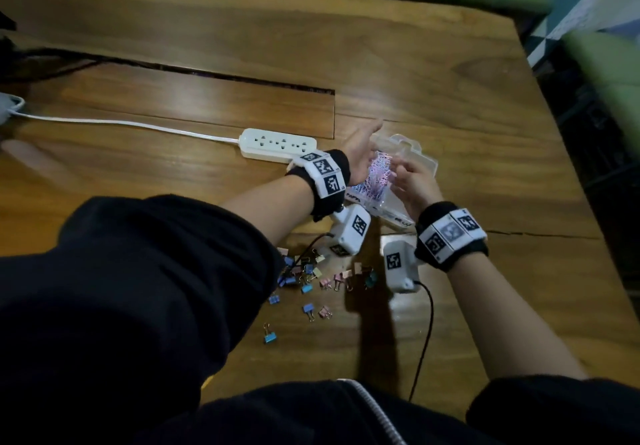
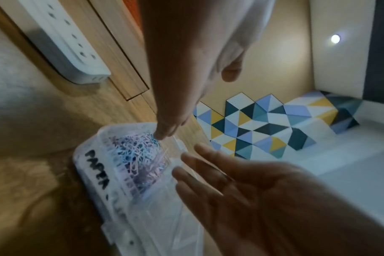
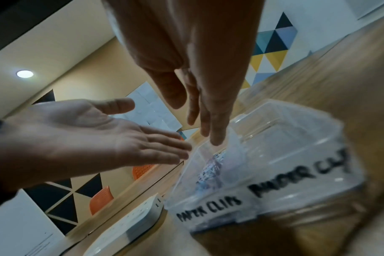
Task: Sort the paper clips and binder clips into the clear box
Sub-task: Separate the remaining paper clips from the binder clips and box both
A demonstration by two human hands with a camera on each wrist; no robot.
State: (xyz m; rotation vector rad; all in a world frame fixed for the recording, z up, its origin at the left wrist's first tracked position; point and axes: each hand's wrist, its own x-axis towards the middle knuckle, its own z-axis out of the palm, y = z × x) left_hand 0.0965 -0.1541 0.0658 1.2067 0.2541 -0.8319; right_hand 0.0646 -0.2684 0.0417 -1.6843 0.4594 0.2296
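Observation:
A clear two-part box point(image 1: 417, 154) stands mid-table, marked "PAPER CLIPS" and "BINDER CLIPS" on its front wall point(image 3: 296, 181). Pastel paper clips point(image 1: 375, 178) fill its left part point(image 2: 136, 155). The right part looks empty in the right wrist view. My left hand point(image 1: 362, 152) hovers open over the box's left side, fingertips point(image 2: 164, 132) at the far rim above the paper clips point(image 3: 208, 171). My right hand point(image 1: 412, 181) is open above the box, its fingers point(image 3: 215, 136) straight and pointing down at the divider. Neither palm holds anything. Several coloured binder clips point(image 1: 304, 273) lie loose on the table nearer me.
A white power strip point(image 1: 278, 143) with its cord lies just left of the box. A slot cuts across the wooden table point(image 1: 450, 74) behind it. The table's right edge is near. Black cables run from both wrist cameras past the binder clips.

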